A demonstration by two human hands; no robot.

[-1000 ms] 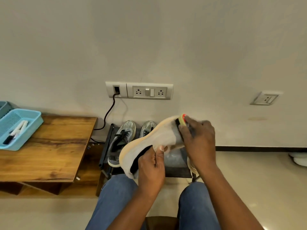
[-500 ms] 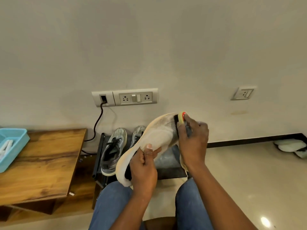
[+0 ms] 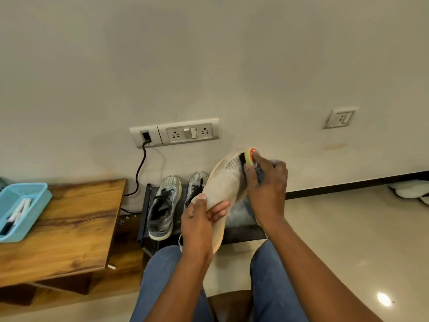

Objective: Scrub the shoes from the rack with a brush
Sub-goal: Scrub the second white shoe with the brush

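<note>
Seated before the shoe rack (image 3: pixel 241 226), a person wears blue denim jeans (image 3: pixel 274 282), faintly speckled with pale marks on the right leg. Both forearms are bare, with no sleeves, watch or rings visible on the left hand (image 3: pixel 199 224) or the right hand (image 3: pixel 267 187).

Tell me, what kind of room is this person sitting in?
Probably a home entryway or living area: a low shoe rack with grey sneakers stands against a plain wall with power sockets, beside a wooden table on a polished floor.

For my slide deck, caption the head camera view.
Left hand holds a pale shoe while right hand scrubs its toe with a brush.
</note>
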